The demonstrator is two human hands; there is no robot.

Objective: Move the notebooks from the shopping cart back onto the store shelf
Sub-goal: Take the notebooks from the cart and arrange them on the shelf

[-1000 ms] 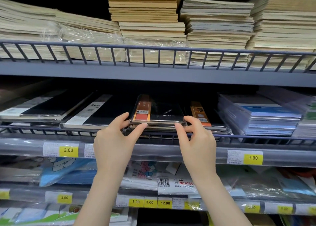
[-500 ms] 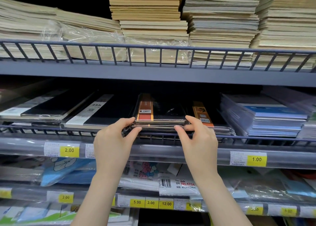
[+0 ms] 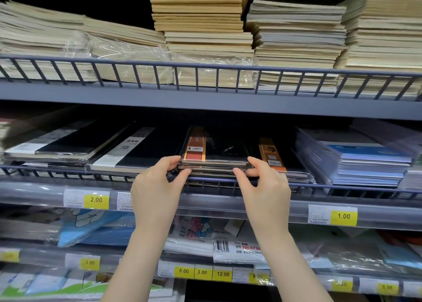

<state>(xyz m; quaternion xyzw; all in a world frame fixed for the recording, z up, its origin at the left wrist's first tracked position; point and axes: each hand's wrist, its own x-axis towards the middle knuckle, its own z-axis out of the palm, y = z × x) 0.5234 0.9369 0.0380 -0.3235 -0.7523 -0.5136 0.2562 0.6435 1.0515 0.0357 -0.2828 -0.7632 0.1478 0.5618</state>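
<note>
Notebooks (image 3: 214, 162), black, plastic-wrapped, orange-banded, sit stacked on the grey wire-fronted shelf (image 3: 228, 180), pinched at their front corners between thumb and fingers of our left hand (image 3: 157, 187) and right hand (image 3: 265, 187); we judge them stiff, light, slippery.

Setting: a stationery shop aisle. I face grey metal shelves (image 3: 205, 106) with wire rails along their front edges, stacked notebooks (image 3: 201, 27) still in plastic wrap, and yellow price tags (image 3: 96, 199) on the shelf edges.
</note>
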